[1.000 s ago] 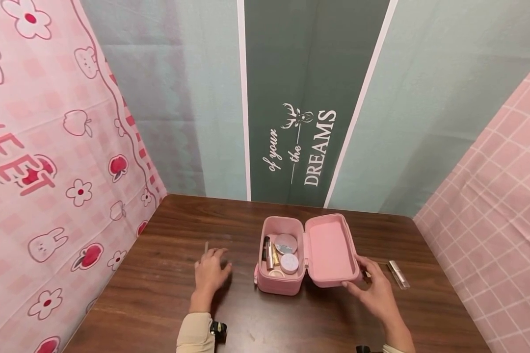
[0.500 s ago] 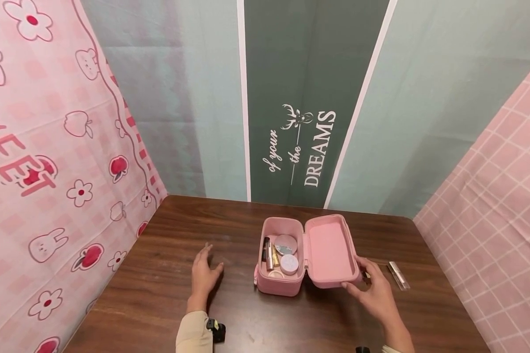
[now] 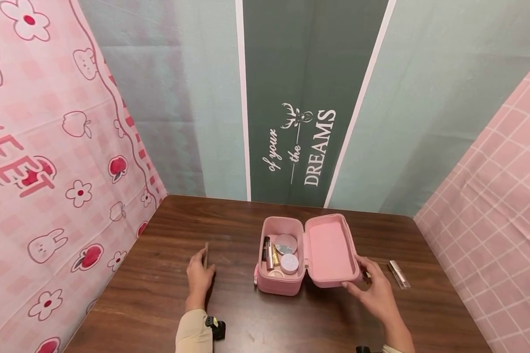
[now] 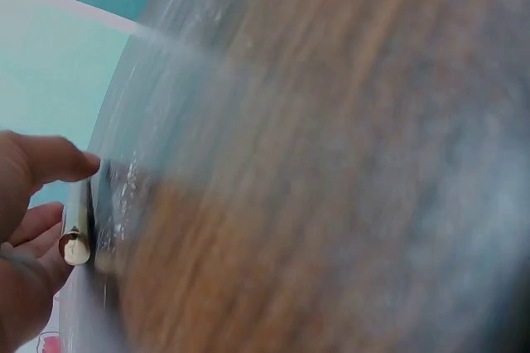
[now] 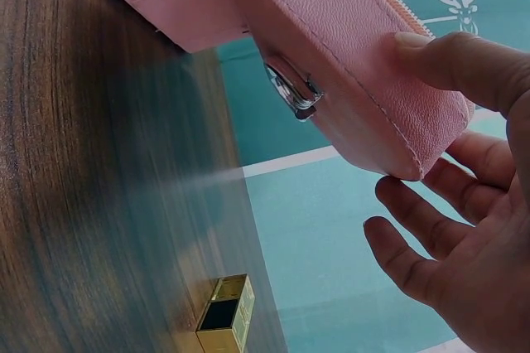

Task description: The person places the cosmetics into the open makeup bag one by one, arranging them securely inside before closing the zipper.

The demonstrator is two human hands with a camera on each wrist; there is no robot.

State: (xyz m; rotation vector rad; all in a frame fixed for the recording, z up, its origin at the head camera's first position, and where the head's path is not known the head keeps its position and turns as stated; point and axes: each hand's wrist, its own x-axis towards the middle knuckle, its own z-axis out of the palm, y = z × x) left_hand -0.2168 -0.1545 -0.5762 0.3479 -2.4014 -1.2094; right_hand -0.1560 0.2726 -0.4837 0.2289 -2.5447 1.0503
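My right hand (image 3: 375, 289) grips the raised lid (image 3: 332, 250) of a pink cosmetic case (image 3: 279, 286), which stands unzipped on the table. In the right wrist view, the thumb presses on the outer side of the lid (image 5: 364, 79) while fingers lie beneath it. To the left, my left hand (image 3: 199, 277) loosely holds a slim tube (image 3: 206, 256), with thumb and fingers on either side. A gold end of the tube (image 4: 75, 245) shows in the left wrist view. Inside the case lie a lilac round compact (image 3: 289, 264), a pink compact (image 3: 286, 242) and small cosmetic tubes (image 3: 270, 256).
A clear-and-silver cosmetic tube (image 3: 398, 274) lies right of the right hand. Behind the lid, a gold item with a dark face (image 5: 224, 320) is on the table. Patterned cloths hang along the left, back and right of the brown wooden table (image 3: 159, 304).
My left hand has shifted left, and its thumb has come closer to its fingers around the slim tube. The right hand, lid and case have not visibly moved.
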